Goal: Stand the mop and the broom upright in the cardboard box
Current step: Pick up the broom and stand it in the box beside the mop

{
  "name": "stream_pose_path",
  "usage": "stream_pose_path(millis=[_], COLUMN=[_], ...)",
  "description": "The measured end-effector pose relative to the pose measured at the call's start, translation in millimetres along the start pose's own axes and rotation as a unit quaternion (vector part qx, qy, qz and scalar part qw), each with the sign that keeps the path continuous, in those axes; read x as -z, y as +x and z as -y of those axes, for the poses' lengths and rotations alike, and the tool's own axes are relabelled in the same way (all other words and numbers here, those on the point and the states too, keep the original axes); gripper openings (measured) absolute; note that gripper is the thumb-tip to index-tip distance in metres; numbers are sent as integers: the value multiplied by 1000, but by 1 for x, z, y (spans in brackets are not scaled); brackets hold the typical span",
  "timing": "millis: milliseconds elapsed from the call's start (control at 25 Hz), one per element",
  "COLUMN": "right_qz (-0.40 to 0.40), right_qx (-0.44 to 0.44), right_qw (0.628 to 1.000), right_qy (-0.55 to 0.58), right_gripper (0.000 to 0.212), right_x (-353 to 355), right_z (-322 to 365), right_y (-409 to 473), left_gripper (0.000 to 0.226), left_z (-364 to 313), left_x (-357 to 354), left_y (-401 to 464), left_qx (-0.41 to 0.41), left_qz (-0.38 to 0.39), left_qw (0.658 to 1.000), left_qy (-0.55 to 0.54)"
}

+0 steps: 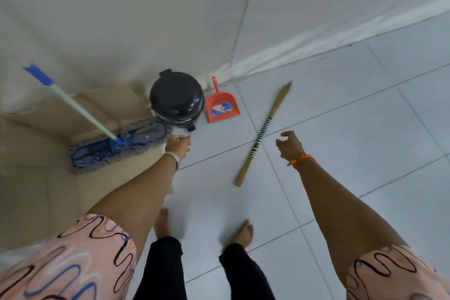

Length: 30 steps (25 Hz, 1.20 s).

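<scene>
The mop (117, 140) has a blue fringed head that rests inside the open cardboard box (36, 178) at the left; its white handle with a blue grip leans up to the left. The broom (264, 130), a thin wooden stick with a black-and-white striped middle, lies flat on the floor tiles to the right. My left hand (177, 145) hovers at the box's right edge near the mop head, fingers loosely curled, holding nothing. My right hand (291, 146) hangs open just right of the broom's striped part, not touching it.
A black round bin with a lid (176, 101) stands by the box's far corner, with a red dustpan (222, 106) next to it. White cloth sheets (243, 19) cover the walls behind. My bare feet (239, 234) stand on the pale tiles.
</scene>
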State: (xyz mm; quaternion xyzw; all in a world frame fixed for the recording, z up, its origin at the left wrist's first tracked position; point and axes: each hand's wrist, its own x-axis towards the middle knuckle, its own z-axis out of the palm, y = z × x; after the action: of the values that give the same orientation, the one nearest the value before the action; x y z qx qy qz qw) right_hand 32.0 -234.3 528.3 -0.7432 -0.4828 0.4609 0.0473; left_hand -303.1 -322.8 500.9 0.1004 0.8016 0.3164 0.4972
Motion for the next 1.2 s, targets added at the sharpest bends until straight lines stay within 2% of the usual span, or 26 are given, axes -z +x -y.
stream_pose_path(millis=[200, 320, 400, 520, 800, 960, 1040, 1120, 1200], right_qz=[-55, -42, -18, 30, 57, 84, 99, 129, 164], right_qx=[-43, -45, -38, -25, 0, 18, 39, 65, 103], right_qw=[993, 993, 996, 999, 994, 989, 979, 958, 933], right_qy=[92, 97, 76, 8, -89, -117, -172, -247, -303], right_gripper=[20, 24, 32, 39, 35, 22, 23, 29, 30], right_x=[99, 124, 138, 165, 224, 229, 219, 195, 164], right_z=[-57, -67, -63, -53, -11, -1, -4, -12, -22], right_y=[41, 64, 78, 110, 211, 275, 315, 359, 406], left_gripper=[9, 10, 8, 22, 22, 16, 14, 18, 35], left_z=[1, -5, -11, -35, -93, -98, -87, -65, -33], left_x=[-93, -126, -147, -180, -246, -278, -296, -317, -341], left_y=[-39, -40, -32, -16, 20, 38, 57, 82, 109], left_qx=[6, 24, 44, 65, 110, 134, 159, 194, 223], left_qz=[19, 18, 12, -7, -38, -66, -95, -141, -157], left_qw=[1000, 999, 999, 998, 988, 979, 967, 946, 932], left_qy=[13, 11, 4, -19, -98, -142, -174, -218, -238])
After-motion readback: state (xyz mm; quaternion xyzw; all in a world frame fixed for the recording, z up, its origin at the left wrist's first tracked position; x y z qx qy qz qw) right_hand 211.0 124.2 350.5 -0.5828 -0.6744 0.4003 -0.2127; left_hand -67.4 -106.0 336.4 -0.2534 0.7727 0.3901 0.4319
